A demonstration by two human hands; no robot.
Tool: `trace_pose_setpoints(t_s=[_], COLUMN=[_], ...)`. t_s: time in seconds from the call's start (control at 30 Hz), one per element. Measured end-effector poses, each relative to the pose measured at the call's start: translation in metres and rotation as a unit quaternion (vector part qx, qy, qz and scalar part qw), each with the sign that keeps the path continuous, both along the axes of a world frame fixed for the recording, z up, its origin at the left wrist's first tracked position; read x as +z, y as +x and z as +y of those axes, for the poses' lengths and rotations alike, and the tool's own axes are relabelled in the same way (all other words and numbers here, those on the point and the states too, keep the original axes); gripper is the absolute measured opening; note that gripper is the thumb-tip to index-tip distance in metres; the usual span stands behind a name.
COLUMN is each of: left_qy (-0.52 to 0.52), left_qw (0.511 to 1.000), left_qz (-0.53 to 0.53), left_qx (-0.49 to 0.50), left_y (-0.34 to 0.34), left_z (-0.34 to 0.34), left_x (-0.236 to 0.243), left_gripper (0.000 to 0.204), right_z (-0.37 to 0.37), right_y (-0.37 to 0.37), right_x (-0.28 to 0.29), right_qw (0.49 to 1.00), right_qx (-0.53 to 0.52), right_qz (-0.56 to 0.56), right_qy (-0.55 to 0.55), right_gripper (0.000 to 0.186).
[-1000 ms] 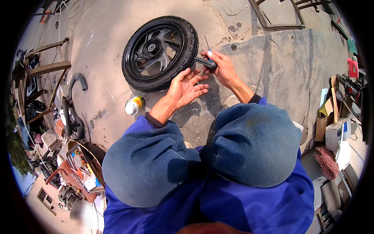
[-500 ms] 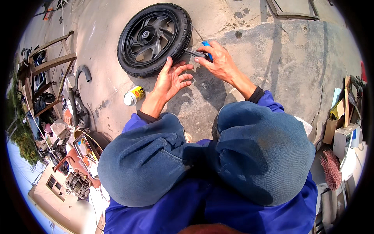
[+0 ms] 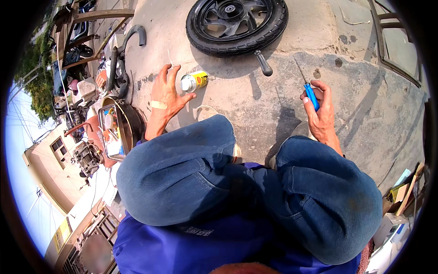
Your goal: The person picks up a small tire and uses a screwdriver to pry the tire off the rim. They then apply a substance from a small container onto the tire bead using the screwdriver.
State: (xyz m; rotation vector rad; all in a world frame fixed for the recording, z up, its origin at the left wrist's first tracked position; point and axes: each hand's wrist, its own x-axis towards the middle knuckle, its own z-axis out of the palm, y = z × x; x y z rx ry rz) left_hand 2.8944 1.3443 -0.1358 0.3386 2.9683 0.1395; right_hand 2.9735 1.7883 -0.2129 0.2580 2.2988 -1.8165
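Note:
My right hand (image 3: 321, 109) is closed around a blue-handled screwdriver (image 3: 311, 97), its thin shaft pointing up and away to the left. With fingers spread, my left hand (image 3: 168, 97) hovers beside a small yellow can with a white cap (image 3: 194, 81), apparently not touching it. A strip of plaster crosses the back of that hand. Beyond both hands, a black wheel with its tyre (image 3: 237, 29) lies on the ground. A black-handled tool (image 3: 263, 63) sticks out of the tread on its near side, held by neither hand; its tip is hidden.
A round bin with a tray of small items (image 3: 112, 132) stands at my left. Behind it are a curved black hose (image 3: 137, 34), a wooden frame (image 3: 100, 16) and piled parts. A metal frame (image 3: 397, 68) lies at the far right; boxes (image 3: 392, 223) stand at the near right.
My right hand has left the black-handled tool and drawn back right with the screwdriver. My left hand has moved from beside the tyre to the can. The view has shifted.

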Motion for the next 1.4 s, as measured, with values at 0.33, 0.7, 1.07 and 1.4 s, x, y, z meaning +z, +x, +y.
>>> trace_pose_setpoints(t_s=[0.33, 0.7, 1.07, 1.4], left_qy=[0.07, 0.174, 0.275, 0.2], left_qw=[0.967, 0.853, 0.841, 0.857], left_qz=[-0.178, -0.118, -0.033, 0.028], left_qx=[-0.167, -0.478, -0.465, -0.474], left_y=[-0.002, -0.069, -0.086, -0.079], left_z=[0.016, 0.26, 0.3, 0.317], left_x=[-0.013, -0.038, -0.093, -0.097], left_gripper=[0.071, 0.087, 0.076, 0.046], right_z=[0.016, 0.023, 0.034, 0.028], right_y=[-0.005, 0.009, -0.02, -0.03], right_x=[0.019, 0.012, -0.036, -0.049], right_qw=[0.999, 0.97, 0.939, 0.933], right_qx=[-0.036, -0.037, -0.072, -0.113], right_qz=[0.016, 0.101, 0.08, 0.125], right_qy=[0.021, 0.217, 0.327, 0.317], right_gripper=[0.039, 0.077, 0.098, 0.074])
